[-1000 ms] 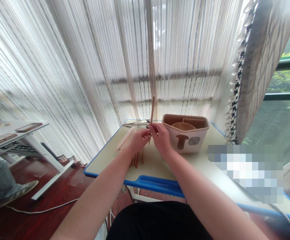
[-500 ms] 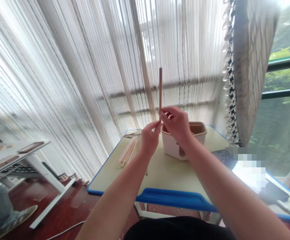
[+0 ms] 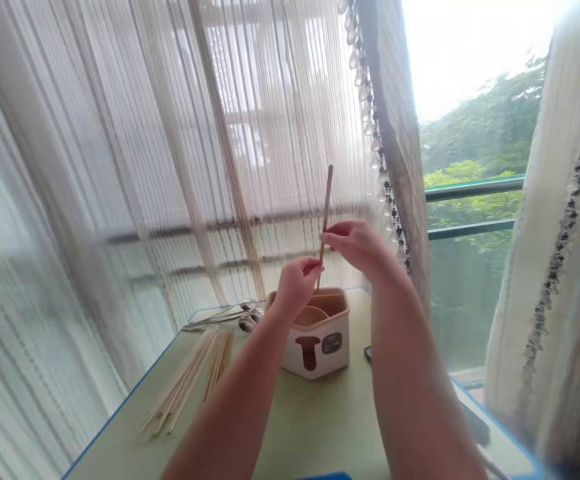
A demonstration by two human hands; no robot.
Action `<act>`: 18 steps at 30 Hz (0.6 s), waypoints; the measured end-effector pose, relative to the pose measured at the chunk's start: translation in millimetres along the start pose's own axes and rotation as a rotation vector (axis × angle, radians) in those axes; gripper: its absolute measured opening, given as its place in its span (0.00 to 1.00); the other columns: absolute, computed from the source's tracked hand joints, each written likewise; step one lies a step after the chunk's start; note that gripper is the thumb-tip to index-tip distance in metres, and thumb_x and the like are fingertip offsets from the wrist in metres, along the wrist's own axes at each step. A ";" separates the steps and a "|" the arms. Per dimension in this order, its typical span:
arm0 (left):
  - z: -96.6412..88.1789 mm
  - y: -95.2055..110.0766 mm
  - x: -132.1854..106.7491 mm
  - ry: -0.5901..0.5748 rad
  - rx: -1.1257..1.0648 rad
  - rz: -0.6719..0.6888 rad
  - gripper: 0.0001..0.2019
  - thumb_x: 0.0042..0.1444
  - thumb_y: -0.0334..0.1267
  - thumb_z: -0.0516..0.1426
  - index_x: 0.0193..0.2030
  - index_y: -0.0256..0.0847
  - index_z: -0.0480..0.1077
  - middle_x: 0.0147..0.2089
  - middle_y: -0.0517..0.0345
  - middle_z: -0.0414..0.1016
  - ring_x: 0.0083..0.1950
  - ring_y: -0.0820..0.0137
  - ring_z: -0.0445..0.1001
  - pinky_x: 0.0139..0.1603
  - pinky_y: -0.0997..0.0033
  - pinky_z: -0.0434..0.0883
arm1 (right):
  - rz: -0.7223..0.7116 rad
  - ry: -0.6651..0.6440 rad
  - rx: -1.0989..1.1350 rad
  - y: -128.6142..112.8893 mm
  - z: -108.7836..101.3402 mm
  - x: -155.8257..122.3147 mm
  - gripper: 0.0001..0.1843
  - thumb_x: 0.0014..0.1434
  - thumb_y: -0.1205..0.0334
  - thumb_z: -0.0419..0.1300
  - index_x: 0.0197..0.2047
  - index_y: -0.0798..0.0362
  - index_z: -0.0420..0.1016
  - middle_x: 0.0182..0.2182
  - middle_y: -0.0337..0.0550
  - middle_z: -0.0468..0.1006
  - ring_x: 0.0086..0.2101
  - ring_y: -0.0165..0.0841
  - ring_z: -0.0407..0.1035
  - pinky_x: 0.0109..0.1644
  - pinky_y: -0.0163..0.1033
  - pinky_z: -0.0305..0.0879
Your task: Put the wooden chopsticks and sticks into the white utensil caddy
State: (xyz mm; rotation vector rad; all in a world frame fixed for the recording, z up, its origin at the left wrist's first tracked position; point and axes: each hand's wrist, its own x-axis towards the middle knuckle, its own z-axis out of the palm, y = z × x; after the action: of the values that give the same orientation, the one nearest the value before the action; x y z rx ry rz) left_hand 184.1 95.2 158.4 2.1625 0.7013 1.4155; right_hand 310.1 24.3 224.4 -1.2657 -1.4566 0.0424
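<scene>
An upright brown chopstick, leaning slightly right, is in both my hands. My left hand pinches its lower part, and my right hand grips it a little higher. The chopstick's lower end is above a white utensil holder with a tan rim and a dark T-shaped opening. Left of the holder, light wooden chopsticks lie in a loose spread, beside a few browner chopsticks. Behind them lie several metal spoons, partly covered by my left arm.
The pale table has a blue edge. On its right side rests a dark flat device with a white cable, partly behind my right forearm. A sheer curtain hangs behind the table, with a window to the right.
My view has swung right and closer. Both hands have moved with the chopstick, which now leans right over the back of the holder. The spoons and brown chopsticks show more clearly.
</scene>
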 end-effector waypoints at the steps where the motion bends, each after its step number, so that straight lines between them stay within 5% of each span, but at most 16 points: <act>1: 1.3 0.7 2.8 -0.039 0.046 0.017 0.08 0.52 0.38 0.57 0.35 0.38 0.74 0.32 0.54 0.78 0.34 0.69 0.75 0.37 0.69 0.70 | 0.012 0.007 -0.021 1.7 -3.6 -0.1 0.11 0.49 0.57 0.58 0.29 0.55 0.77 0.22 0.40 0.75 0.25 0.28 0.66 0.28 0.34 0.59; 9: 17.7 -9.8 5.8 -0.184 0.297 0.121 0.07 0.52 0.37 0.56 0.29 0.39 0.75 0.28 0.57 0.77 0.30 0.70 0.72 0.32 0.71 0.65 | 0.070 -0.018 -0.194 5.3 -4.0 -0.6 0.05 0.47 0.62 0.62 0.27 0.55 0.77 0.20 0.40 0.74 0.23 0.28 0.65 0.27 0.34 0.58; 18: 30.7 -26.3 4.9 -0.289 0.233 0.049 0.06 0.50 0.36 0.57 0.33 0.41 0.76 0.32 0.58 0.78 0.34 0.68 0.73 0.38 0.70 0.67 | 0.206 -0.119 -0.339 22.0 -5.6 5.1 0.07 0.47 0.59 0.62 0.27 0.54 0.77 0.19 0.41 0.73 0.20 0.28 0.63 0.25 0.36 0.56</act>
State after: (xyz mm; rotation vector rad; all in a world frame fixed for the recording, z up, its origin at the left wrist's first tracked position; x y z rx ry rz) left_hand 209.9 115.4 134.3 2.5123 0.7372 1.0534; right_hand 329.6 33.7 215.9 -1.7124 -1.4704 0.0084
